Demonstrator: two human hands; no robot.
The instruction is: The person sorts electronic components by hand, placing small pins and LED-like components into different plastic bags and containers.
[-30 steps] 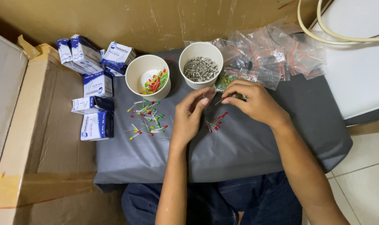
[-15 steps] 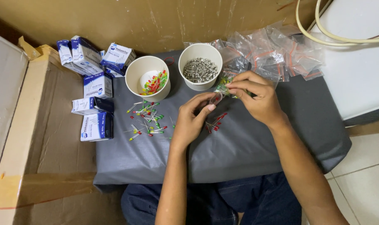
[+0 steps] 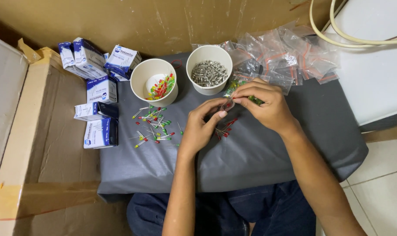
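Fingertips of left hand and right hand pinch 1 small clear bag

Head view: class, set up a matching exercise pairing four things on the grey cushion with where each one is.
Things:
1. left paper cup
2. right paper cup
3. small plastic bags
4. blue and white boxes

Descriptions:
A. piled at the far right edge of the grey cushion
B. holds silver metal pieces
C. clustered at the cushion's left edge
D. holds red, green and yellow LEDs

Pairs: 1-D, 2-B, 3-A, 4-C
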